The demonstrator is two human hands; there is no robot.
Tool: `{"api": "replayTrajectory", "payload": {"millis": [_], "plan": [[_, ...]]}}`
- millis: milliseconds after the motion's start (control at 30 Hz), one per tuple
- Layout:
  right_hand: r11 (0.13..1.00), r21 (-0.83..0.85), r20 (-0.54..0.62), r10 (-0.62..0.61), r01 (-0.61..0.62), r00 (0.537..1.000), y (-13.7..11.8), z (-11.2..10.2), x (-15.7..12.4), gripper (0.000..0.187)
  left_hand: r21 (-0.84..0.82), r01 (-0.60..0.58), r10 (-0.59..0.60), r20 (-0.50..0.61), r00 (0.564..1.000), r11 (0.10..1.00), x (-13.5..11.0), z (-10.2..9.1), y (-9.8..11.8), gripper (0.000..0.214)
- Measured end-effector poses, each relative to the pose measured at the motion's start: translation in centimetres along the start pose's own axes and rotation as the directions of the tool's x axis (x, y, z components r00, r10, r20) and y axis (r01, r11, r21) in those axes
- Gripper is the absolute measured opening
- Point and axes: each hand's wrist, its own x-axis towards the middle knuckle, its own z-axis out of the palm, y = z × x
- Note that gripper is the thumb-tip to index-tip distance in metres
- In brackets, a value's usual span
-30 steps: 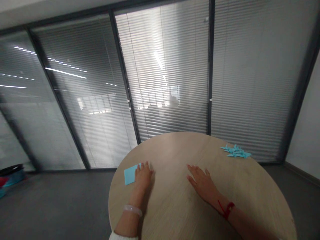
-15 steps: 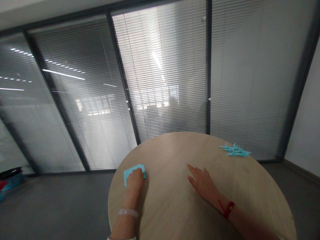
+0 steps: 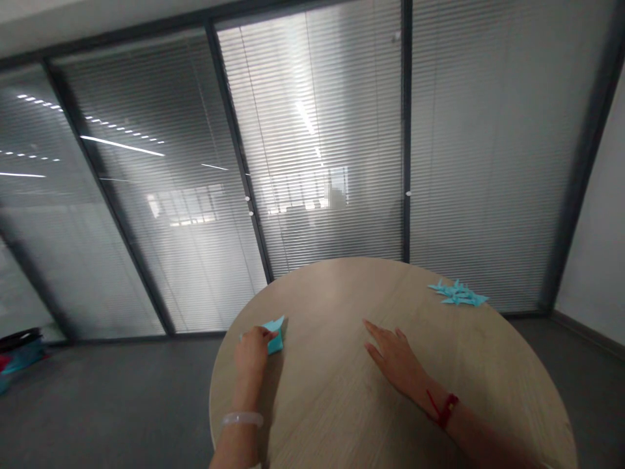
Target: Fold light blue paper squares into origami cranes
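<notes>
At the left side of the round wooden table [image 3: 332, 404] lies light blue paper [image 3: 276, 344]. My left hand [image 3: 252, 357] is over it, with thumb and fingers closed on a sheet whose far corner is bent upward. Part of the paper is hidden beneath the hand, so I cannot tell how many sheets are there. My right hand [image 3: 398, 358] rests palm down near the middle of the table, fingers stretched out and holding nothing.
A small heap of pointed, folded blue paper pieces, resembling origami cranes [image 3: 459, 294], sits near the table's far right edge. Beyond stands a glass partition with blinds [image 3: 322, 234]. A dark-rimmed blue container [image 3: 24, 352] is on the floor at far left.
My left hand has shifted slightly left across the paper, and a sheet's edge has curled up under its fingers. My right hand has stayed in place.
</notes>
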Motion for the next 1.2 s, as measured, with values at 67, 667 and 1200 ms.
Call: {"api": "replayTrajectory", "payload": {"millis": [67,667,1200], "plan": [[1.0,0.012,-0.026,-0.004,0.004,1.0,-0.1,-0.1,0.0,0.05,-0.015,0.035,-0.035,-0.004,0.999,0.999,-0.1,-0.6,0.4,0.03],[0.869,-0.087,-0.284,-0.49,0.487,0.824,-0.7,-4.5,0.1,0.047,-0.92,0.368,0.559,0.377,0.738,0.134,-3.2,-2.1,11.1,0.028],[0.797,0.031,-0.361,-0.554,0.603,0.75,-2.0,-3.8,-0.2,0.019,-0.915,0.263,0.508,0.391,0.768,0.306,-2.7,4.0,9.6,0.041]]}}
